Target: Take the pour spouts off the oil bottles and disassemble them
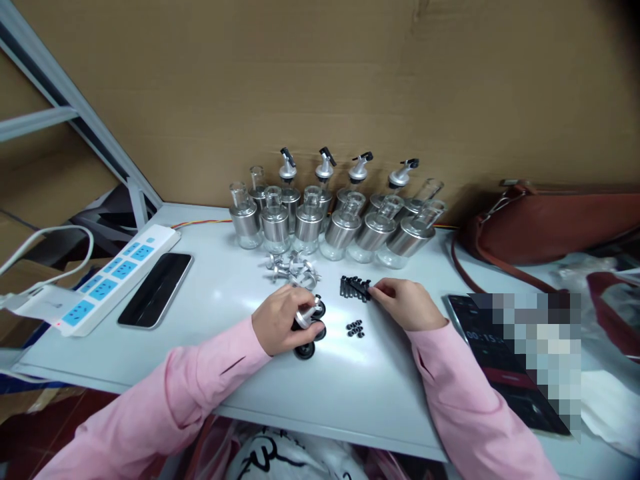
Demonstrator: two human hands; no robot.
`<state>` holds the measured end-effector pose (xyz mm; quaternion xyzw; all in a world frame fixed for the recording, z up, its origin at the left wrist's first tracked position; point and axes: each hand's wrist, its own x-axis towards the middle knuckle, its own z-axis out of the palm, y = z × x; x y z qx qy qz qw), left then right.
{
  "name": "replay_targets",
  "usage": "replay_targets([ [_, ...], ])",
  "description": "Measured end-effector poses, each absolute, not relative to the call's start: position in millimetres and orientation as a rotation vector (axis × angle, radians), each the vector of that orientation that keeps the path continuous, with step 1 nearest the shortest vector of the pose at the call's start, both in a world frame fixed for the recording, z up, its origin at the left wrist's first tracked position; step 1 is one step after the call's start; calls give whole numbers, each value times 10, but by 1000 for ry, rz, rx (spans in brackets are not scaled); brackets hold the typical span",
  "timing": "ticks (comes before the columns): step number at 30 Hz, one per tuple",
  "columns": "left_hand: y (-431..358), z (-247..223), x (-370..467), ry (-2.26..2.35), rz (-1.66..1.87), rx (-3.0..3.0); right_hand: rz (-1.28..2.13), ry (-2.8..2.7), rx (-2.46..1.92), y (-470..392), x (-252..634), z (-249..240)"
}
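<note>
- Behind everything, we see a tall brown cardboard wall (300, 87).
- Below it, our pale counter (365, 393) stretches across the view.
- Along the counter's back stand the glass bottles (309, 227), banded in steel, in two rows; four in the rear row wear silver spouts with black levers, while the front row's necks are open.
- At the far right we have a brown bag (550, 223), its strap trailing down.
- Nearer, right of our arms, lies a dark tablet (483, 333), partly blurred out.
- At the left rests a white power strip (113, 283), with a black phone (156, 290) just beside it.
- Our left hand (285, 321), centre, grips a silver spout (305, 316) above the black discs (305, 351) on the counter.
- Our right hand (407, 303) has thumb and finger together at the right end of the loose levers (352, 287); we cannot tell whether one is pinched.
- Behind our left hand, silver parts (293, 269) lie heaped before the bottles.
- Smallest, black rings (355, 329) cluster between our hands, nearer us than the loose levers.
</note>
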<state>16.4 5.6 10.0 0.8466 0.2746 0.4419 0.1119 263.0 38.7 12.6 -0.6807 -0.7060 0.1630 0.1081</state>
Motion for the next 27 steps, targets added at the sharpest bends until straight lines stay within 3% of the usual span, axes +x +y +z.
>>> replay_targets([
  [17,22,109,190,877,1321,2345,447,-1948,-1916,382,2566,132],
  [22,-1,130,194,910,1316,2350,469,-1913,-1552,297,2388,242],
  [27,-15,140,188,911,1316,2342,709,-2086,-1139,133,2154,319],
])
